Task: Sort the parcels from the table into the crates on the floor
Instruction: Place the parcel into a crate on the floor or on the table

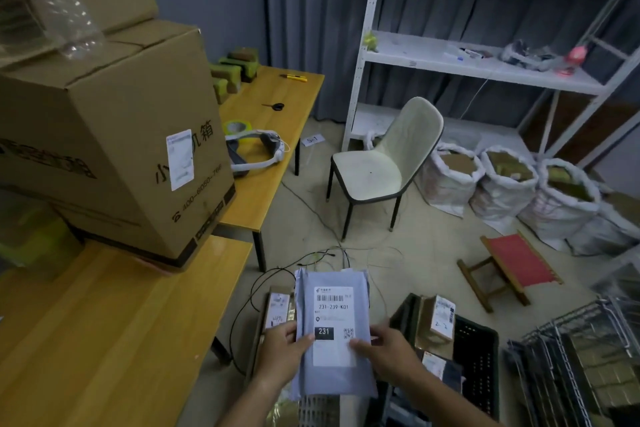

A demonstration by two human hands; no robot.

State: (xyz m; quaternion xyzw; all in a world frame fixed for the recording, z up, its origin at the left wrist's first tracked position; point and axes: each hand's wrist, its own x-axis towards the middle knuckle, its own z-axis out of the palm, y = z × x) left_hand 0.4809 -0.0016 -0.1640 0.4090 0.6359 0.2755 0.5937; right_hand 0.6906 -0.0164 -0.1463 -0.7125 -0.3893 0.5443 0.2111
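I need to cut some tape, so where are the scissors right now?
The scissors lie on the far wooden table, between the yellow utility knife behind them and the tape roll nearer the camera.

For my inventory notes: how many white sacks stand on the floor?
3, in a row below the shelf, right of the chair: left, middle, right. More may be hidden further right.

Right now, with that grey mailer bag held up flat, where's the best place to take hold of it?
By its two long side edges, as shown: the left hand pinches the left edge and the right hand the right edge of the grey mailer bag. It is thin, flat and probably floppy, so a grip from both sides likely keeps it taut and the label readable.
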